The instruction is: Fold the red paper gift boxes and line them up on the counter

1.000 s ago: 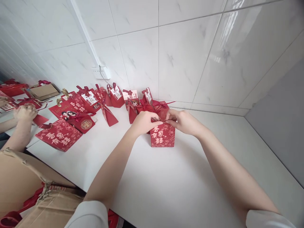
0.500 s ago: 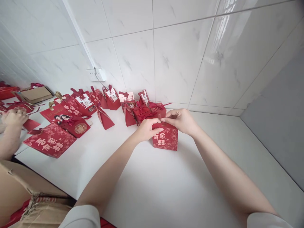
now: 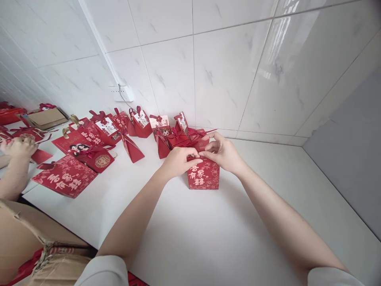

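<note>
A red paper gift box (image 3: pixel 204 178) with pale pink lettering and a floral print stands upright on the white table (image 3: pixel 208 234). Its top edge lies between my two hands. My left hand (image 3: pixel 182 159) is closed at the top edge from the left, thumb in front and fingers behind. From the right, my right hand (image 3: pixel 222 155) pinches at the same edge, thumb and index finger nearly meeting the left fingertips. Whether the right fingertips hold anything besides the box's edge is hidden. Just behind stand red boxes with dark red ribbon bows (image 3: pixel 177 137).
Several red gift boxes (image 3: pixel 67 176) with ribbons line the table to the left. Another person's hand (image 3: pixel 22 147) works at the far left. An opened cardboard carton (image 3: pixel 56 266) sits at the lower left. The tiled wall (image 3: pixel 223 79) bounds the back.
Both hands and the gift box have shifted slightly left in view. The box's lettered front now faces me more squarely, and my right fingers are a little more spread.
</note>
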Demonstrator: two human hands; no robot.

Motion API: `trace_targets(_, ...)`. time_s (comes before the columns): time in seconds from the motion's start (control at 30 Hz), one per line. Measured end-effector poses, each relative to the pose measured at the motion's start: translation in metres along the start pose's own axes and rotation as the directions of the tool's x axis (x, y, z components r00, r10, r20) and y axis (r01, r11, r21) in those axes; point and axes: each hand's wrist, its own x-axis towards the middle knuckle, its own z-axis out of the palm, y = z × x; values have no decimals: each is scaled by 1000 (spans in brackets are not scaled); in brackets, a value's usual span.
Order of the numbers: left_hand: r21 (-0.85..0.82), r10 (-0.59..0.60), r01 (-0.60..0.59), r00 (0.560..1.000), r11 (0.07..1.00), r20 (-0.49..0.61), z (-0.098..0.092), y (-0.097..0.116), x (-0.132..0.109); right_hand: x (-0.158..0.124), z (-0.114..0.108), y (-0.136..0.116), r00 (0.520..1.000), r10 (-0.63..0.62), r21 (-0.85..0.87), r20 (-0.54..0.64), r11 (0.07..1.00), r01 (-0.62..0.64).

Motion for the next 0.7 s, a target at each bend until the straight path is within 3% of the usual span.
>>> trace_targets(0.2, 20, 35, -36, 999, 999, 31, -7, -2, 0, -2, -11, -5, 978, 13, -50, 210, 999, -2)
trace_targets(0.27, 17, 40, -41, 999, 999, 33, -10, -3, 0, -5, -13, -6, 974, 52, -121, 220, 992, -26)
trace_targets(0.37, 25, 59, -60, 997, 998, 40, -10, -5, 0, -13, -9, -9, 986, 102, -230, 129, 971, -71)
trace_targets(0.57, 36, 151, -154, 986, 987, 63, -7, -10, 3, -32, 13, -19, 996, 60, -395, -61, 915, -79)
trace_targets(0.7, -4, 182, -183, 979, 983, 91, -6, -12, 5, -42, 25, -21, 988, 56, -383, -141, 918, -106)
